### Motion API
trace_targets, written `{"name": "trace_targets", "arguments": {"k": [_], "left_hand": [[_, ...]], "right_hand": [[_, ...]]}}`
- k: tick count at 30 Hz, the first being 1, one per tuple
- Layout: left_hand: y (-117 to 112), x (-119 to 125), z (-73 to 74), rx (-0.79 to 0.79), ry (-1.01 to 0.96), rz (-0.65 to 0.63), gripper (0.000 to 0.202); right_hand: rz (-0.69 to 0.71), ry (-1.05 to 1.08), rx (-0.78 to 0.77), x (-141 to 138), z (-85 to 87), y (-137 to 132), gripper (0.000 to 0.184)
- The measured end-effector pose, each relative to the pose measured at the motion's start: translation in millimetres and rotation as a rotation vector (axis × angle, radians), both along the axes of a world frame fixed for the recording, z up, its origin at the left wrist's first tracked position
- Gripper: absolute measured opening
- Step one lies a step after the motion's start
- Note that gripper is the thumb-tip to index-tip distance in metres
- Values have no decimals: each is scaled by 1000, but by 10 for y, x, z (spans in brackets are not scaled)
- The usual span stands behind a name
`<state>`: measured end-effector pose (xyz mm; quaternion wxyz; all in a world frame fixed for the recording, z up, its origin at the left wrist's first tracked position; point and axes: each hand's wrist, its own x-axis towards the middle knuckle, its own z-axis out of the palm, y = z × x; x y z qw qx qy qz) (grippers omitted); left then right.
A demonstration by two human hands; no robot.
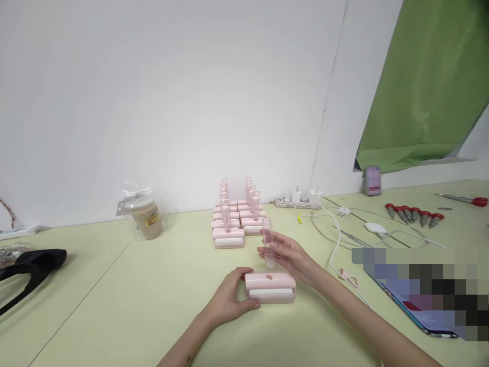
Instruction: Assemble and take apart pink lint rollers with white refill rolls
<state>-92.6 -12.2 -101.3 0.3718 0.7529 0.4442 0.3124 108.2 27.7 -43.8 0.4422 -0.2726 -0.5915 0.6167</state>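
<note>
On the table, a pink lint roller head [252, 280] with a white roll along its front lies crosswise, a round hole in its top. My left hand [229, 298] grips its left end, thumb at the front and fingers behind. Just above the hole, my right hand [292, 257] pinches a translucent pink handle [267, 237], held upright. The handle's lower tip is apart from the head. Behind my hands stand several assembled pink lint rollers [228, 238] in two rows, their handles upright with loops on top.
A bagged cup [147, 219] stands at the back left, a black curved object [34, 265] at the left edge. To the right are a power strip [298, 202], white cables [338, 239], several red-capped nozzles [414, 214], scissors [464, 199] and a blurred-out phone [420, 311].
</note>
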Motion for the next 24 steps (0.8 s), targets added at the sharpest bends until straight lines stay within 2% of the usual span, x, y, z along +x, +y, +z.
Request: {"name": "trace_targets", "arguments": {"k": [9,14,19,24], "left_hand": [[-5,-2,22,-15,22,11,57],[-1,13,29,-49,-1,24,57],[-25,47,46,-89,-55,39,54],[-104,95,115,-93,-40,63,45]], "right_hand": [[37,-248,272,106,-45,-91,26],[43,-440,314,115,123,-179,27],[30,-705,433,82,306,-213,12],[-62,-804,433,30,343,-188,22]]}}
